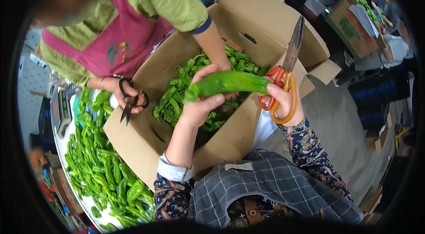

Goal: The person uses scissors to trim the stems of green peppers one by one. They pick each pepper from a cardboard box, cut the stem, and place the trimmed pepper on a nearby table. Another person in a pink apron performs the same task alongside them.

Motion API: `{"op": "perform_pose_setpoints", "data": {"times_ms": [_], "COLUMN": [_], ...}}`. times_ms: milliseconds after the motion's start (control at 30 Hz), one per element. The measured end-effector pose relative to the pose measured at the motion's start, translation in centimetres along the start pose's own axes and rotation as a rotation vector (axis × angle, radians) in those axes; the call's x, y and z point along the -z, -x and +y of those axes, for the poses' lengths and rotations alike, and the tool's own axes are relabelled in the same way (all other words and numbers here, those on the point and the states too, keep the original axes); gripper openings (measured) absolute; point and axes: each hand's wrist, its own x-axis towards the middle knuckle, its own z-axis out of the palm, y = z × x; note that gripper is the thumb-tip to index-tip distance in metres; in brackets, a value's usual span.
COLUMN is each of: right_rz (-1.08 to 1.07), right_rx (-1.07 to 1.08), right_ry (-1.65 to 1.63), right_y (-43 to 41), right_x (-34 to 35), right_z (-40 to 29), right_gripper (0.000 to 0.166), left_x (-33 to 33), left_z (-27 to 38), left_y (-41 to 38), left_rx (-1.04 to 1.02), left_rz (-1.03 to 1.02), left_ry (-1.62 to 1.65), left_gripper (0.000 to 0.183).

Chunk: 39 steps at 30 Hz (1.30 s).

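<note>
My left hand (202,104) holds the blunt end of a long green pepper (229,83) above an open cardboard box (229,134). The pepper lies level, and the fingers of my right hand (285,101) grip its other end. That same hand also carries scissors (288,64) with orange and red handles, their rusty blades shut and pointing up. Inside the box is a heap of green peppers (172,101). A co-worker's hand (219,58) reaches in among them, partly hidden behind my pepper.
The co-worker's other hand (127,96) holds dark scissors (127,111) over the box's left flap. On the left, many peppers (109,167) cover a white table (63,147) with a weighing scale (61,113). Another carton (355,28) stands at upper right, beyond the grey floor (335,111).
</note>
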Motion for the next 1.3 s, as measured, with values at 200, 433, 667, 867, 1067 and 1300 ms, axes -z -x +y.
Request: {"op": "perform_pose_setpoints", "data": {"times_ms": [200, 433, 667, 867, 1067, 1300], "right_rz": [0.149, 0.754, 0.623, 0.629, 0.667, 0.649], "right_rx": [0.23, 0.451, 0.155, 0.093, 0.043, -0.003], "right_ry": [-0.046, 0.076, -0.11, -0.162, -0.063, -0.016], "right_y": [-0.6, -7.7, -1.6, 1.0, 2.2, 1.9], "right_x": [8.7, 26.5, 24.8, 27.1, 25.6, 23.9], "right_z": [-3.8, -4.7, 2.0, 3.7, 2.8, 3.0], "right_gripper": [0.018, 0.036, 0.029, 0.024, 0.018, 0.016], "left_x": [2.0, 3.0, 4.8, 8.6, 12.6, 10.9], "left_z": [-0.1, -0.8, -1.3, -6.2, -12.5, -13.1], "left_y": [0.8, 0.7, 1.0, -1.3, 2.7, 2.8], "left_rx": [0.056, 0.15, 0.318, 0.877, 1.032, 1.109], "left_rz": [0.011, 0.231, 0.297, -0.259, -0.511, -0.278], "left_ry": [-0.039, -0.362, -0.633, -1.069, -1.746, -1.82], "left_gripper": [0.058, 0.038, 0.021, 0.018, 0.03, 0.021]}}
